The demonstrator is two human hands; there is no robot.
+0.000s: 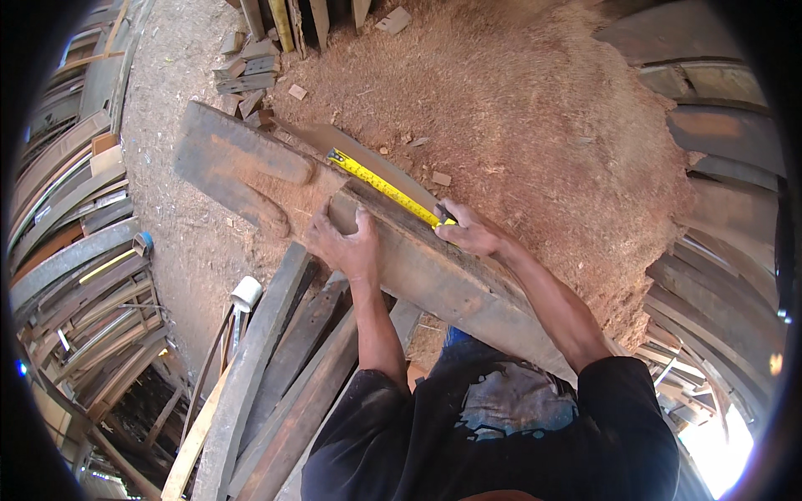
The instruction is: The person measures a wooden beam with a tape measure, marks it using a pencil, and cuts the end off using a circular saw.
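Note:
A long, thick wooden beam [468, 292] runs slantwise across the middle, sawdust lying on its far left part. My right hand [472, 230] is closed around a tape measure [445, 219] at the beam's far edge. Its yellow blade [384, 188] is drawn out toward the upper left, with the hooked end over the beam's far side. My left hand [344, 242] rests on the beam, thumb and fingers around a small brown wooden block [342, 214]. The fingers partly hide that block. Beyond the blade, a thin board [351, 146] lies alongside the beam.
Sawdust [543, 125] covers the ground ahead. Several timbers [251, 376] lean below the beam at left, beside a white cup-shaped thing [246, 294]. Stacked boards [67, 250] line the left side, and more planks [718, 192] line the right. Offcuts [251, 75] lie at the far left.

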